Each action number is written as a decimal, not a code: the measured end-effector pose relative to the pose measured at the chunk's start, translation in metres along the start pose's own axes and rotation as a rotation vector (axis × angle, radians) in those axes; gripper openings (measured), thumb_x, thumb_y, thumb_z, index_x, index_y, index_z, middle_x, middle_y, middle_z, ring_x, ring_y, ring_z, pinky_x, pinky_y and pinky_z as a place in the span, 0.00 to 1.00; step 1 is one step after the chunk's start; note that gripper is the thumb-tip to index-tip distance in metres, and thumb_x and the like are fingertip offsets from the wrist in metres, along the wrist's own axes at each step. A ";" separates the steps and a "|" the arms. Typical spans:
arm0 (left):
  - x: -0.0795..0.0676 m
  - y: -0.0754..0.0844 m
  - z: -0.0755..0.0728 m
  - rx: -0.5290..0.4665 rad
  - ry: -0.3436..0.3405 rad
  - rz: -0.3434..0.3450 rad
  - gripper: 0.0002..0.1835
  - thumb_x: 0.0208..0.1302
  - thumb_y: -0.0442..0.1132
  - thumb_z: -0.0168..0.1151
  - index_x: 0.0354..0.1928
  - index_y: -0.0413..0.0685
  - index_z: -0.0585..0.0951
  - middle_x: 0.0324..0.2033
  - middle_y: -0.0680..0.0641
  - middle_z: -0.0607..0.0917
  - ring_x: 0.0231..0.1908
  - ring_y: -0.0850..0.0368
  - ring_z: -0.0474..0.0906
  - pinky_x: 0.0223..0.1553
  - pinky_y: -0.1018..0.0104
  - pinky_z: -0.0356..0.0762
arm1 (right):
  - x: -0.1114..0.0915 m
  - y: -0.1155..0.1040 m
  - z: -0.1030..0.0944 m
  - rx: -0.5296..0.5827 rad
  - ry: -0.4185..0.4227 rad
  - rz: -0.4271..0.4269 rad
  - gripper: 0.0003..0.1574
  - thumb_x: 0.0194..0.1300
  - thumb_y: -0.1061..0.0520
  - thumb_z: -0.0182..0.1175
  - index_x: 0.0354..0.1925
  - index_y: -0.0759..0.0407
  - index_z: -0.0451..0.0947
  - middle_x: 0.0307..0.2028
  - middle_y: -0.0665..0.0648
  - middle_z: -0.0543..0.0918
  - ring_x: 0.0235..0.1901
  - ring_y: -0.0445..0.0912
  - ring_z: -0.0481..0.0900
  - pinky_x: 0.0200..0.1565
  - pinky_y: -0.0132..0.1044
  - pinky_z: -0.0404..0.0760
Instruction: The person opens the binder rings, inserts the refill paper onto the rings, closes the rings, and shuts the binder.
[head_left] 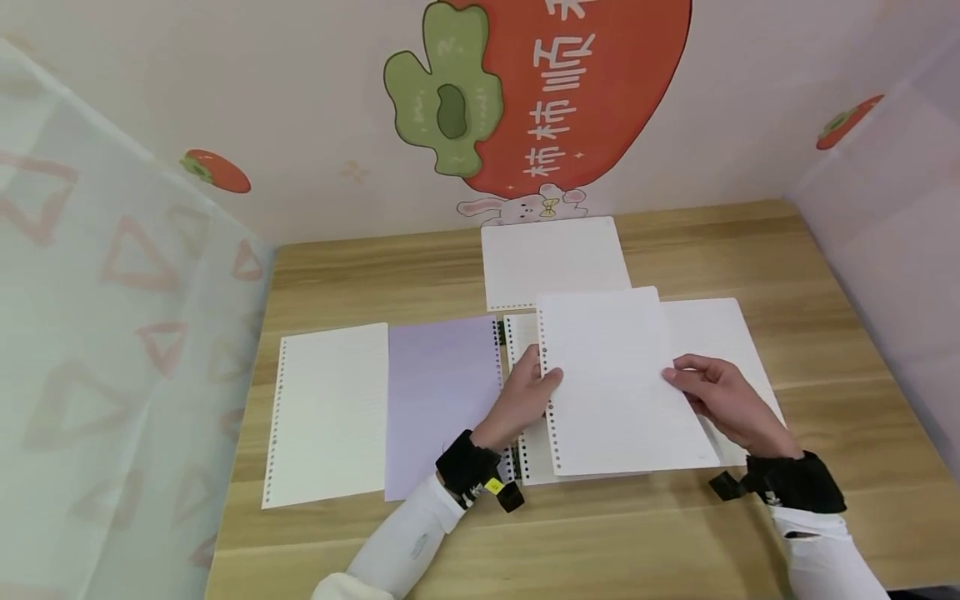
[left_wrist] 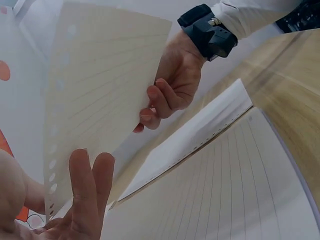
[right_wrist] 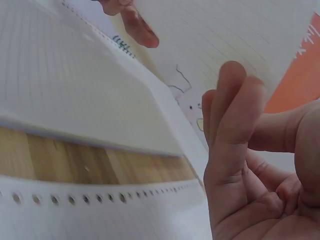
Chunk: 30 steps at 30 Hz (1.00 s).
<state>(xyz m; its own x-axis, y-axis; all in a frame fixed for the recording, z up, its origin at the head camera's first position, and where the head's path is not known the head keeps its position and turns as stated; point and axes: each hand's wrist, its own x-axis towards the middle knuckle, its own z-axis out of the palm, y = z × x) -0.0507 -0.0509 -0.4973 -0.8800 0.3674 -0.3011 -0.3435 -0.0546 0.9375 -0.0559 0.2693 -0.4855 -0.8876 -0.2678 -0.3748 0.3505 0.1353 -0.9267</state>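
Observation:
A white lined loose-leaf sheet (head_left: 611,383) with a row of punched holes along its left edge is held up over an open ring binder notebook. My left hand (head_left: 521,400) pinches the holed edge, its thumb on the front. At the opposite edge, my right hand (head_left: 723,400) pinches the same sheet between thumb and fingers. In the left wrist view the sheet (left_wrist: 105,75) stands tilted above the notebook's lined pages (left_wrist: 220,185). The notebook's purple cover (head_left: 442,400) lies to the left, and the held sheet hides much of the pages beneath.
One loose punched sheet (head_left: 330,417) lies left of the purple cover. Another sheet (head_left: 551,262) lies behind the notebook against the wall. Right of the notebook is a further punched sheet (right_wrist: 100,215), partly covered in the head view. Printed walls bound the wooden table (head_left: 600,542).

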 end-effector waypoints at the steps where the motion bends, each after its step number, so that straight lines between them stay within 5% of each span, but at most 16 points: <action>1: -0.002 0.000 -0.003 0.001 0.004 -0.007 0.22 0.81 0.43 0.47 0.72 0.64 0.64 0.49 0.46 0.88 0.41 0.48 0.89 0.40 0.55 0.87 | 0.001 0.001 0.003 -0.003 0.004 0.003 0.08 0.74 0.53 0.61 0.44 0.56 0.78 0.21 0.42 0.69 0.21 0.38 0.62 0.26 0.40 0.56; 7: -0.014 0.000 -0.021 0.085 0.022 -0.030 0.29 0.80 0.49 0.50 0.77 0.54 0.60 0.52 0.44 0.86 0.35 0.50 0.88 0.35 0.55 0.87 | 0.008 0.007 0.018 0.023 0.000 0.012 0.08 0.74 0.52 0.61 0.43 0.56 0.80 0.24 0.42 0.72 0.25 0.37 0.63 0.30 0.41 0.55; 14: -0.027 0.004 -0.044 0.375 0.110 0.055 0.38 0.80 0.53 0.49 0.80 0.41 0.52 0.59 0.43 0.80 0.36 0.50 0.80 0.38 0.61 0.77 | 0.015 0.010 0.025 0.038 -0.029 0.030 0.13 0.74 0.52 0.61 0.47 0.61 0.80 0.30 0.45 0.79 0.29 0.35 0.72 0.31 0.27 0.73; 21: -0.031 0.005 -0.059 0.690 0.220 0.211 0.32 0.78 0.51 0.52 0.76 0.42 0.63 0.68 0.40 0.73 0.53 0.50 0.76 0.53 0.53 0.76 | 0.023 0.014 0.031 0.023 -0.038 0.076 0.19 0.73 0.49 0.62 0.49 0.64 0.79 0.35 0.48 0.84 0.32 0.37 0.79 0.34 0.29 0.81; 25: -0.029 0.001 -0.062 0.894 0.201 0.272 0.31 0.79 0.54 0.49 0.75 0.45 0.69 0.73 0.41 0.69 0.69 0.43 0.66 0.67 0.44 0.64 | 0.026 0.016 0.035 0.008 -0.027 0.094 0.19 0.72 0.48 0.63 0.48 0.63 0.80 0.33 0.47 0.85 0.30 0.37 0.80 0.33 0.30 0.81; 30: -0.029 -0.004 -0.061 0.971 0.164 0.277 0.32 0.80 0.57 0.45 0.77 0.47 0.69 0.79 0.44 0.62 0.76 0.38 0.54 0.70 0.35 0.50 | 0.028 0.018 0.039 -0.021 -0.020 0.089 0.21 0.72 0.47 0.63 0.48 0.64 0.79 0.29 0.46 0.83 0.26 0.37 0.76 0.30 0.29 0.77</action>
<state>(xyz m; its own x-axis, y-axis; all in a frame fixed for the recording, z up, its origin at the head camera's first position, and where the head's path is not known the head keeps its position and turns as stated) -0.0439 -0.1179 -0.5025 -0.9474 0.3201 -0.0042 0.2282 0.6845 0.6924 -0.0623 0.2273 -0.5140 -0.8471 -0.2728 -0.4562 0.4212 0.1791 -0.8891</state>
